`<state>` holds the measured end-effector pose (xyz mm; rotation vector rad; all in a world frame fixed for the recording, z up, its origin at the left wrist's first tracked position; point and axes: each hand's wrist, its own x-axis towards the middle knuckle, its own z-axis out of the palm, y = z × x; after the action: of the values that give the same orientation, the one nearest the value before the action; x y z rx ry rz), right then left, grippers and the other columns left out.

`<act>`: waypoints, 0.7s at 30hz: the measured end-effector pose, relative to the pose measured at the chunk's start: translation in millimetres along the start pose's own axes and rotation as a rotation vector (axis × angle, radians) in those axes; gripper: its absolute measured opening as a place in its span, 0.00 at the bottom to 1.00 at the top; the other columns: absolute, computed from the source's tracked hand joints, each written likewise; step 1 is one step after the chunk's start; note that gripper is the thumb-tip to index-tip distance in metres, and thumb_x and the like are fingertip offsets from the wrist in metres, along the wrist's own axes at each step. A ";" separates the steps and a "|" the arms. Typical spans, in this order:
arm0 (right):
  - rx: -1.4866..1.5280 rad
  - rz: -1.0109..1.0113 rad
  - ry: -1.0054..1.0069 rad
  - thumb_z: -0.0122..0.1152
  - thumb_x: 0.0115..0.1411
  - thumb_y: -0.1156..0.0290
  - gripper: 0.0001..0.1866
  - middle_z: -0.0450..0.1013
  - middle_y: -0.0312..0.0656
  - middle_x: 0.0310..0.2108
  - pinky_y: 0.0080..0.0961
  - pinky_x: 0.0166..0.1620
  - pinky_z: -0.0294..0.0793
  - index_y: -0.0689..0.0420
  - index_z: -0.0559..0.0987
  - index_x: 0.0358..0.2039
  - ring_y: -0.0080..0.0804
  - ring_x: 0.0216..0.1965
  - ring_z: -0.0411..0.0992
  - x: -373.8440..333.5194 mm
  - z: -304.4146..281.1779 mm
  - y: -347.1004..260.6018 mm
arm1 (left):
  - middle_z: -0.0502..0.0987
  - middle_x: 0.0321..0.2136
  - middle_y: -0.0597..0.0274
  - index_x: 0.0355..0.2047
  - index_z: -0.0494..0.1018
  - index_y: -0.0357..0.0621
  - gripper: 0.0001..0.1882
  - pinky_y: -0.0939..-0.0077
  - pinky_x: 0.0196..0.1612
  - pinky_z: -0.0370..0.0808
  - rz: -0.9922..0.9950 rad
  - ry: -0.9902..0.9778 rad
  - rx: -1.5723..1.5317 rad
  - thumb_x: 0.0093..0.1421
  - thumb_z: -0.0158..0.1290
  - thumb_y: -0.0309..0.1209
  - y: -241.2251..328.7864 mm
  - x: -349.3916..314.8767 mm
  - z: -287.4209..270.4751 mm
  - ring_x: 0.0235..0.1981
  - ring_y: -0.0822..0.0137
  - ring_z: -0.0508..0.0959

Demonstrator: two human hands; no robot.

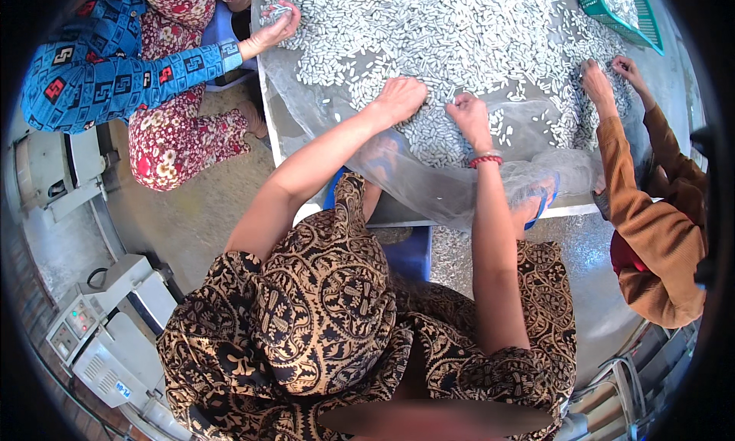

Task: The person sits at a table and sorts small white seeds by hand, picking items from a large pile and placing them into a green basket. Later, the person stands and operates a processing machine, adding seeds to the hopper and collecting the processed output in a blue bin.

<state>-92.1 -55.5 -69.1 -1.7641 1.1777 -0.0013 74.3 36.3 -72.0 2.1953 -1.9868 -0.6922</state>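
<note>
close by pellets (436, 138) — both hands (402, 99) (469, 118)

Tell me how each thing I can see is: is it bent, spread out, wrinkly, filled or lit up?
Left hand: fingers bent, at the pieces; grip hidden.
Right hand: fingers curled, at the pieces; grip unclear.
Small silvery pieces: loose, spread in a heap.
Clear sheet: wrinkled, draped at the table's near edge.
Green basket: open-topped, with pieces inside.
Red bracelet: worn around the right wrist.
Control panel: green light looks lit.
</note>
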 end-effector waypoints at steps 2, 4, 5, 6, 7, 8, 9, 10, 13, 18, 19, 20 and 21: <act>0.579 0.127 -0.038 0.56 0.49 0.69 0.08 0.69 0.38 0.17 0.24 0.23 0.64 0.59 0.73 0.28 0.32 0.17 0.66 -9.8 -11.0 0.4 | 0.75 0.25 0.49 0.25 0.71 0.39 0.11 0.62 0.31 0.71 -0.098 -0.004 -0.218 0.54 0.51 0.35 -4.3 3.2 -10.0 0.30 0.53 0.76; 1.164 0.079 -0.172 0.52 0.51 0.73 0.04 0.64 0.35 0.22 0.16 0.21 0.57 0.58 0.69 0.27 0.23 0.19 0.58 -20.8 -23.9 1.6 | 0.75 0.24 0.51 0.24 0.71 0.38 0.11 0.64 0.29 0.71 -0.108 0.042 -0.553 0.55 0.49 0.34 -18.5 -3.9 -26.9 0.29 0.58 0.76; 1.368 0.009 -0.240 0.51 0.51 0.74 0.04 0.65 0.37 0.23 0.16 0.21 0.57 0.58 0.68 0.27 0.24 0.20 0.59 -25.0 -29.3 1.8 | 0.72 0.22 0.61 0.26 0.70 0.38 0.10 0.74 0.22 0.67 -0.130 0.051 -0.762 0.57 0.45 0.33 -22.8 -8.4 -34.4 0.24 0.68 0.71; 1.571 -0.067 -0.310 0.50 0.51 0.75 0.03 0.65 0.39 0.25 0.16 0.22 0.58 0.58 0.67 0.27 0.25 0.22 0.60 -27.5 -33.0 1.5 | 0.70 0.21 0.62 0.28 0.70 0.37 0.10 0.77 0.21 0.65 -0.140 -0.021 -1.155 0.56 0.46 0.33 -26.6 -13.4 -41.5 0.23 0.70 0.69; 1.572 -0.088 -0.375 0.48 0.51 0.76 0.04 0.60 0.40 0.26 0.16 0.24 0.58 0.58 0.64 0.26 0.27 0.29 0.59 -29.5 -37.4 1.5 | 0.68 0.20 0.63 0.29 0.70 0.37 0.11 0.80 0.19 0.63 -0.149 -0.098 -1.545 0.55 0.47 0.33 -30.0 -18.7 -48.3 0.22 0.72 0.67; 1.535 -0.102 -0.377 0.48 0.50 0.76 0.04 0.60 0.40 0.26 0.16 0.24 0.58 0.58 0.64 0.26 0.27 0.28 0.59 -29.8 -40.3 1.2 | 0.66 0.18 0.65 0.30 0.70 0.36 0.12 0.83 0.18 0.61 -0.160 -0.178 -1.924 0.54 0.48 0.34 -30.5 -21.1 -53.6 0.21 0.75 0.65; 1.495 -0.115 -0.380 0.48 0.50 0.77 0.04 0.60 0.40 0.25 0.17 0.24 0.58 0.58 0.64 0.27 0.28 0.28 0.59 -29.2 -43.2 1.4 | 0.61 0.17 0.70 0.33 0.69 0.37 0.11 0.88 0.17 0.56 -0.101 -0.215 -1.819 0.54 0.47 0.33 -28.4 -23.2 -56.3 0.19 0.79 0.60; 1.454 -0.127 -0.384 0.48 0.50 0.77 0.05 0.60 0.40 0.25 0.17 0.24 0.58 0.58 0.63 0.27 0.28 0.27 0.59 -27.9 -45.5 1.8 | 0.62 0.18 0.70 0.33 0.69 0.37 0.10 0.88 0.16 0.55 -0.111 -0.269 -1.714 0.55 0.45 0.32 -23.7 -23.9 -56.8 0.19 0.79 0.60; 1.325 -0.065 -0.271 0.51 0.53 0.75 0.06 0.60 0.36 0.21 0.16 0.21 0.57 0.57 0.65 0.31 0.24 0.21 0.58 -21.0 -51.3 5.1 | 0.63 0.17 0.72 0.32 0.71 0.41 0.09 0.87 0.16 0.56 -0.200 -0.399 -1.356 0.55 0.45 0.31 -5.1 -16.9 -49.6 0.17 0.81 0.58; 0.157 0.034 0.112 0.58 0.52 0.63 0.13 0.72 0.43 0.20 0.26 0.26 0.68 0.62 0.76 0.28 0.32 0.20 0.69 1.1 -41.7 8.0 | 0.75 0.27 0.45 0.27 0.74 0.39 0.15 0.60 0.34 0.72 -0.117 -0.102 -0.168 0.52 0.52 0.40 34.1 -2.7 -9.5 0.32 0.47 0.76; -0.094 0.009 0.168 0.59 0.50 0.57 0.18 0.74 0.52 0.21 0.34 0.34 0.71 0.62 0.79 0.28 0.43 0.28 0.74 8.3 -36.1 6.6 | 0.75 0.27 0.45 0.27 0.74 0.38 0.15 0.60 0.35 0.72 -0.088 -0.067 -0.117 0.52 0.52 0.39 34.5 0.5 -5.5 0.32 0.48 0.76; -0.186 0.015 0.169 0.59 0.49 0.54 0.20 0.73 0.55 0.26 0.40 0.38 0.70 0.60 0.79 0.28 0.52 0.33 0.73 12.8 -27.7 4.6 | 0.75 0.28 0.45 0.27 0.74 0.38 0.14 0.60 0.35 0.72 -0.060 -0.033 -0.066 0.52 0.51 0.39 31.5 -0.4 -4.3 0.32 0.48 0.76; -0.276 0.055 0.177 0.58 0.49 0.55 0.18 0.73 0.55 0.26 0.41 0.37 0.71 0.60 0.79 0.28 0.52 0.33 0.73 16.7 -18.7 3.1 | 0.75 0.29 0.43 0.28 0.73 0.36 0.12 0.60 0.34 0.72 -0.130 -0.166 -0.084 0.53 0.48 0.34 25.9 3.4 -6.2 0.32 0.48 0.76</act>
<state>-94.3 -80.7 -69.5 -2.0037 1.4086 0.0407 53.2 27.9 -57.8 2.3013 -1.8598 -0.9853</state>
